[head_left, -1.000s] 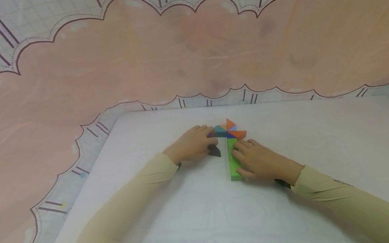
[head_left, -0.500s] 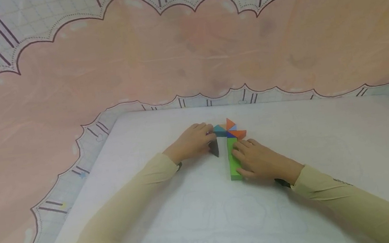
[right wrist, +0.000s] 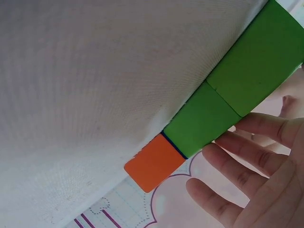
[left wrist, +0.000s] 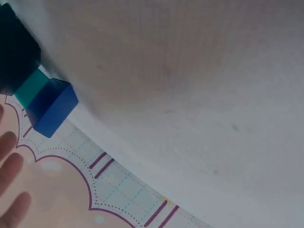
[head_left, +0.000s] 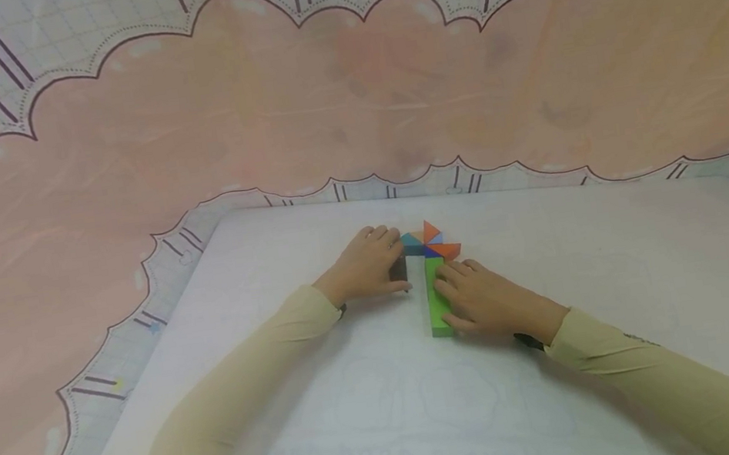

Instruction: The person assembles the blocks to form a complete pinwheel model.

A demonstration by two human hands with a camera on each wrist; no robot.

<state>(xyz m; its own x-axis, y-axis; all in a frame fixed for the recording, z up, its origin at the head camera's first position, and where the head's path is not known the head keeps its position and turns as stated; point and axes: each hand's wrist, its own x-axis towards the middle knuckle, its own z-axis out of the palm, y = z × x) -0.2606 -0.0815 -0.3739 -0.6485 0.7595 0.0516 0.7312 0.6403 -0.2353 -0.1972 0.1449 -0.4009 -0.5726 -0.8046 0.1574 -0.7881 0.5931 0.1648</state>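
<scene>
In the head view my left hand [head_left: 369, 262] grips a dark block [head_left: 399, 271] between thumb and fingers, left of a pinwheel of small wedges. The wrist view of that hand shows a dark block [left wrist: 16, 52] at the edge, beside a teal piece [left wrist: 32, 89] and a blue block [left wrist: 54, 111]. Two green blocks [head_left: 438, 299] lie end to end like a stem below the pinwheel. Fingertips of my right hand [head_left: 482, 296] rest along the stem's right side. Pinwheel pieces include a teal wedge [head_left: 413, 245] and an orange wedge [head_left: 449, 250].
All the blocks lie on a white tabletop [head_left: 331, 388] with faint lettering near the front. Behind it and along its left side hangs a pink and white patterned cloth [head_left: 347, 105]. An orange block end [right wrist: 154, 162] adjoins the green blocks in the right wrist view.
The dark block has turned and shifted slightly up, now sitting between my left thumb and fingers. My left hand has moved a little to the right; my right hand stays put.
</scene>
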